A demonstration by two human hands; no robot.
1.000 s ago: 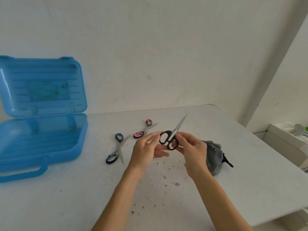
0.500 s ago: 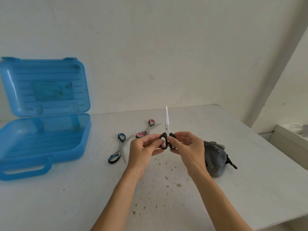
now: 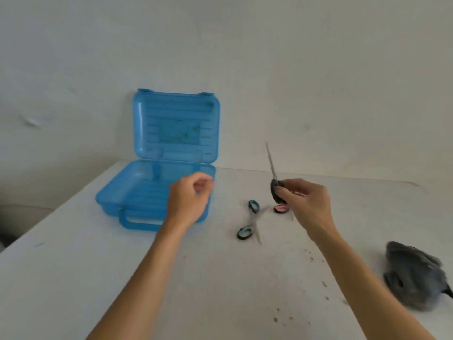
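My right hand (image 3: pixel 305 204) grips the black-handled scissors (image 3: pixel 275 185) by the handles, blades closed and pointing up, above the table. My left hand (image 3: pixel 190 198) hovers with fingers loosely curled over the front right part of the open blue plastic case (image 3: pixel 137 190) and holds nothing. The case lies open with its lid leaning against the wall. Blue-handled scissors (image 3: pixel 248 222) lie on the table between my hands. Pink-handled scissors (image 3: pixel 281 209) lie just behind them, partly hidden by my right hand.
A grey cloth bundle (image 3: pixel 414 276) sits on the white table (image 3: pixel 220 278) at the right. Dark crumbs are scattered near my right forearm. The wall stands right behind the case. The table's left edge runs diagonally at the left.
My left hand let go of the black-handled scissors and moved left over the case. My right hand keeps the scissors. The view turned left, so the case is now central.
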